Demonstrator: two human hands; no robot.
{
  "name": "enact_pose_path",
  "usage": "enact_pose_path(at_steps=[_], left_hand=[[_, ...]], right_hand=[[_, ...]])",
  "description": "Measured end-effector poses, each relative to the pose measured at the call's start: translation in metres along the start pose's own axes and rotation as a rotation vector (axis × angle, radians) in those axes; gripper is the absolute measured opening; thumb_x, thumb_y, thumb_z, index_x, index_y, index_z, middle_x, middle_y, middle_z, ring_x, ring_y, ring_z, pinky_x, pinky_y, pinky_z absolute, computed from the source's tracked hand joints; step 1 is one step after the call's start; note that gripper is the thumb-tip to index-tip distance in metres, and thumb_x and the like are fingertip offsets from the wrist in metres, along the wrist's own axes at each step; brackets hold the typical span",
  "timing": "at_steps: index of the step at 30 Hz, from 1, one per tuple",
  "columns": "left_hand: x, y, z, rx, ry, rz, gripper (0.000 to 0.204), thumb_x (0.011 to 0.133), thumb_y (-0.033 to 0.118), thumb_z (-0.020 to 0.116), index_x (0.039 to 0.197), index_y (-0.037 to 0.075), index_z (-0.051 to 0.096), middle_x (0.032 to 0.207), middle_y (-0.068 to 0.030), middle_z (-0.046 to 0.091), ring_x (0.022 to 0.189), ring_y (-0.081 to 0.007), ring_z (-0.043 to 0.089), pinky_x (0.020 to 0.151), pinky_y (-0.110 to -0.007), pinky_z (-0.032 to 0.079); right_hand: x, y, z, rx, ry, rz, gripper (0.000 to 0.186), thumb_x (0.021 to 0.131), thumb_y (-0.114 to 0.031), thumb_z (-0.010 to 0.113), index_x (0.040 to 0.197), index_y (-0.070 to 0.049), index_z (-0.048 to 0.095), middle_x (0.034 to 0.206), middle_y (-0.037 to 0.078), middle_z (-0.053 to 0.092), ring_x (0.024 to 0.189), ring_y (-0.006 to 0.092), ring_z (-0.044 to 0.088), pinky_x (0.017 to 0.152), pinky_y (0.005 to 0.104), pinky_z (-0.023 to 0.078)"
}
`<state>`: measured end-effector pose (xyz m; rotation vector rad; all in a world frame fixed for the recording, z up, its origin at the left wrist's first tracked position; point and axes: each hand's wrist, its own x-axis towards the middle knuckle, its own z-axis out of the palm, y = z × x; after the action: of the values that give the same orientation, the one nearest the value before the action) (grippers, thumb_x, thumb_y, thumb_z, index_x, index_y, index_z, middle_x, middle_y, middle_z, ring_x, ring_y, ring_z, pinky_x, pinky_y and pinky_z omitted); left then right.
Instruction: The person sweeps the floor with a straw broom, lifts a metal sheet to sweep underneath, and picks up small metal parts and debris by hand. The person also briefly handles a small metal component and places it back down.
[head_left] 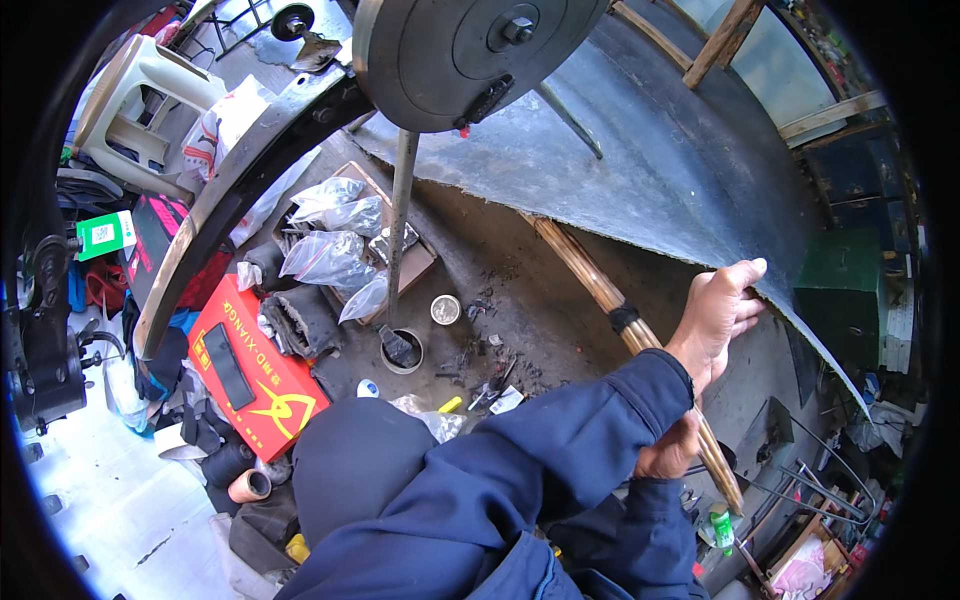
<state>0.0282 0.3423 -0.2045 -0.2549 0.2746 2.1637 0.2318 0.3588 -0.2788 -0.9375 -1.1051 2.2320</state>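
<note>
A large dark grey sheet (690, 190) spreads over the upper right, its rough edge curving across the view. My left hand (712, 315), reaching over from the lower left, pinches that edge between thumb and fingers. Beneath it slants a light brown wooden pole (588, 268) with a black band round it, running from under the sheet down to the right. My right hand (670, 448) is closed against the lower part of this pole, just below my left cuff. The left sleeve partly covers the right hand, and its fingertips are hidden.
A machine's round metal wheel (430, 60) and curved arm (235, 190) loom at upper left. A tray of plastic bags (335, 260), a red box (250, 370), a can with a brush (402, 352) and scraps lie on the floor. A white stool (140, 110) stands far left, a green cabinet (840, 285) right.
</note>
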Motion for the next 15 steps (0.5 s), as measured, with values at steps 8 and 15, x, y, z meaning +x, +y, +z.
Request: enact_pose_path(at_steps=[8,15], left_hand=[[-0.005,0.003,-0.001,0.046,-0.052,0.009,0.074,0.095,0.042,0.066,0.144,-0.011,0.049,0.151,-0.0314,0.049,0.142,-0.0454,0.048,0.123,-0.052,0.029],[-0.007,-0.001,-0.003,0.024,0.01,-0.011,0.065,0.095,0.041,0.068,0.135,-0.008,0.053,0.139,-0.0256,0.057,0.134,-0.0404,0.054,0.121,-0.053,0.033]], right_hand=[[0.009,0.047,-0.007,-0.206,-0.329,0.36,0.062,0.1,-0.035,0.068,0.148,-0.001,0.049,0.142,0.012,0.058,0.125,0.0235,0.06,0.11,0.0395,0.048],[-0.014,-0.097,-0.011,-0.95,-0.403,-0.237,0.046,0.086,-0.023,0.073,0.122,0.006,0.067,0.118,0.02,0.072,0.107,0.0243,0.068,0.1,0.0354,0.049]])
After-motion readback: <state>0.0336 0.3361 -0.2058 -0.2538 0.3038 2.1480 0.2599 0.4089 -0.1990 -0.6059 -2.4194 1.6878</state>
